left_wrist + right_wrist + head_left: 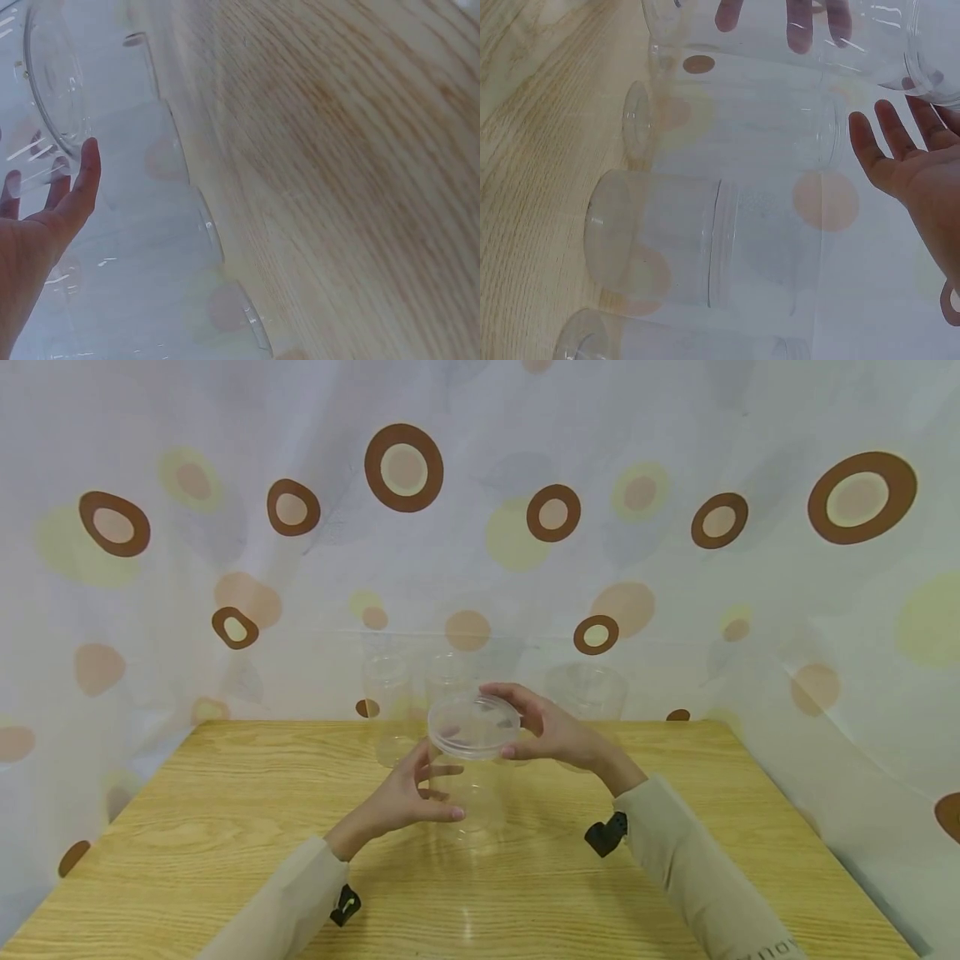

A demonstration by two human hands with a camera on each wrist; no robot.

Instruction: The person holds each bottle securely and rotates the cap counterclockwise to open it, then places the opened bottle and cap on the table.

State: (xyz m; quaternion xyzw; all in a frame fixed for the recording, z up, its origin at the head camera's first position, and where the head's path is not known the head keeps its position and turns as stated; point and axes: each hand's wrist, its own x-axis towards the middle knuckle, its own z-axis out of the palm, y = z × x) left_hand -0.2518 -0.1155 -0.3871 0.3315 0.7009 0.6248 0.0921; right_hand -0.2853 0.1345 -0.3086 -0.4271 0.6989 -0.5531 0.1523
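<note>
A tall clear plastic jar [480,806] stands upright at the centre of the head view. My left hand [405,793] holds its side, thumb in front and fingers round the far side, seen through the wall. Across the jar's top lies a clear round lid [474,723]. My right hand [551,731] holds this lid by its right rim, thumb at the near edge and fingertips at the far edge. The left wrist view catches left fingers [88,169] beside a round clear rim [34,79]. Right fingers [889,127] appear extended by the jar's top end.
Behind the hands, more clear containers stand along the back of the wooden table [247,827]: a tall one [386,710] at left and a wide one [588,689] at right. A patterned curtain [480,568] rises at the table's back edge.
</note>
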